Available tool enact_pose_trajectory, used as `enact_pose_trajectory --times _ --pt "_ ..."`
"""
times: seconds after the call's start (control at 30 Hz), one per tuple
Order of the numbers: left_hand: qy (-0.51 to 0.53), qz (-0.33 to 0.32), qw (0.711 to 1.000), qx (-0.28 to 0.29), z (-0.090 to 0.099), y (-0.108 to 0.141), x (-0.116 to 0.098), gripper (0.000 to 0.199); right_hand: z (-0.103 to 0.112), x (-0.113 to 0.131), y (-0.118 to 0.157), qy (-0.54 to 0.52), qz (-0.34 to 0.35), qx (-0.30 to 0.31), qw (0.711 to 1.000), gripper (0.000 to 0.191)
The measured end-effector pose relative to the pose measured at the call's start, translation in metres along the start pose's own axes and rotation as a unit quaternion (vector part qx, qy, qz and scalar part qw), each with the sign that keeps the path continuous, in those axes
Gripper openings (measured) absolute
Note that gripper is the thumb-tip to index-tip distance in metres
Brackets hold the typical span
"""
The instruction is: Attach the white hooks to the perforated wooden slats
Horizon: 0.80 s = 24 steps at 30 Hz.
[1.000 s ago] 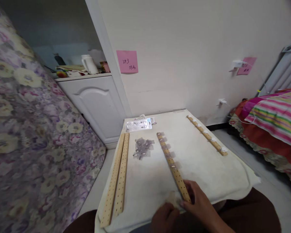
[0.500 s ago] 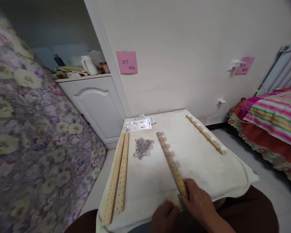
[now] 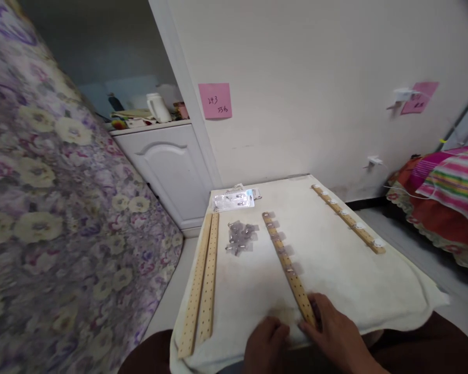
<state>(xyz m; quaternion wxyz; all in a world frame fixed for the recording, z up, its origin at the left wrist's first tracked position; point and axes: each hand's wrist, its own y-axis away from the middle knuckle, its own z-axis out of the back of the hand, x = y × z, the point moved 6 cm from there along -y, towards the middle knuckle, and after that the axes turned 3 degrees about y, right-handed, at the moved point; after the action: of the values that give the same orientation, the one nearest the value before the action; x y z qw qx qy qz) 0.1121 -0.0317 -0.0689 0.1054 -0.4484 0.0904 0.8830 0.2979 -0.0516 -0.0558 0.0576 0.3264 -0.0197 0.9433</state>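
Observation:
A narrow wooden strip with rows of holes [image 3: 295, 284] lies on the cloth-covered table, pointing away from me. Small metal hooks on clear squares [image 3: 284, 251] sit along its far part. My right hand [image 3: 337, 332] grips the strip's near end, thumb on the left side and fingers on the right. Just left of that end, my left hand [image 3: 265, 343] rests curled at the table's front edge; what its fingers hold, if anything, is hidden. A pile of similar small hooks in clear squares [image 3: 241, 238] lies left of the strip.
Two perforated wooden strips [image 3: 208, 280] lie along the table's left side. Another strip with white round pieces [image 3: 347, 220] is on the right. Clear packaging [image 3: 233, 199] lies at the back, near the wall. A bed [image 3: 456, 192] stands to the right and a floral curtain [image 3: 81, 208] hangs left.
The camera view has turned slightly left, so the scene sits further right. My right hand stays on the strip's near end, and my left hand remains curled beside it.

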Motion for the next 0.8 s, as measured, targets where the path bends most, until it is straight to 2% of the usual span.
enact_pose_trajectory --times 0.07,0.1,0.13,0.2,0.33,0.43,0.57,0.67,0.8 --pt "-0.011 -0.091 0.994 -0.063 0.024 -0.004 -0.009 0.022 0.003 -0.006 -0.003 -0.052 0.014 -0.002 0.999 0.035" --pt "-0.025 -0.136 0.988 -0.072 0.034 -0.007 -0.014 0.024 0.004 -0.009 -0.005 -0.075 0.021 -0.001 0.997 0.033" --pt "-0.042 -0.141 0.985 -0.093 0.046 -0.013 -0.015 0.026 0.005 -0.012 -0.008 -0.092 0.028 -0.001 0.995 0.031" --pt "-0.080 -0.097 0.978 -0.167 0.072 -0.029 -0.010 0.026 0.007 -0.019 -0.014 -0.112 0.036 -0.002 0.993 0.028" --pt "-0.190 0.018 0.952 -0.237 0.101 -0.071 0.001 0.028 0.003 -0.032 -0.023 -0.121 0.026 0.005 0.992 0.025" --pt "-0.263 0.063 0.931 -0.244 0.108 -0.101 0.005 0.029 -0.003 -0.039 -0.025 -0.128 0.010 0.012 0.992 0.026" --pt "-0.288 0.075 0.923 -0.242 0.111 -0.124 0.009 0.017 -0.004 -0.040 -0.024 -0.130 0.008 0.023 0.991 0.029" --pt "-0.300 0.069 0.920 -0.240 0.111 -0.126 0.008 0.016 -0.004 -0.039 -0.023 -0.129 0.014 0.038 0.991 0.028" --pt "-0.313 0.066 0.915 -0.245 0.112 -0.113 0.004 0.017 -0.002 -0.040 -0.023 -0.130 0.019 0.040 0.991 0.028"
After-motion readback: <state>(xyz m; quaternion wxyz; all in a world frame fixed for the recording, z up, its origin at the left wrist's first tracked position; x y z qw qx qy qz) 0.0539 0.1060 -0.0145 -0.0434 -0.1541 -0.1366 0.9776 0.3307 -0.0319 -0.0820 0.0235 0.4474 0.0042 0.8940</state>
